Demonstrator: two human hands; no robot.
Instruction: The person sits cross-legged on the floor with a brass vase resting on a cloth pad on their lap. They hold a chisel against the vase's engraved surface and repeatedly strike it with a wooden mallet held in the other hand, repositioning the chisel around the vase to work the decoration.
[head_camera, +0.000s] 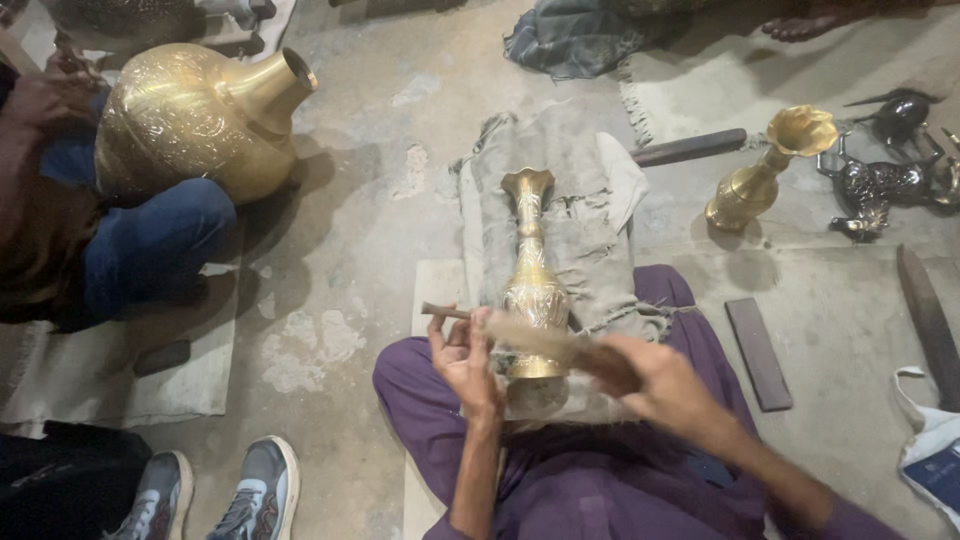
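Note:
A tall engraved brass vase (533, 280) lies on a grey cloth pad (570, 215) in front of my crossed legs in purple trousers. My left hand (466, 360) holds a thin metal punch (443, 311) whose tip points at the vase's belly. My right hand (650, 378) grips a wooden-handled mallet (545, 340), blurred by motion, across the vase's base.
A second brass vase (762, 175) stands at the right near dark metal figurines (880, 180). Flat dark bars (758, 352) lie on the concrete floor. At the left another person in jeans holds a large brass pot (195, 120). Grey sneakers (245, 495) show at bottom left.

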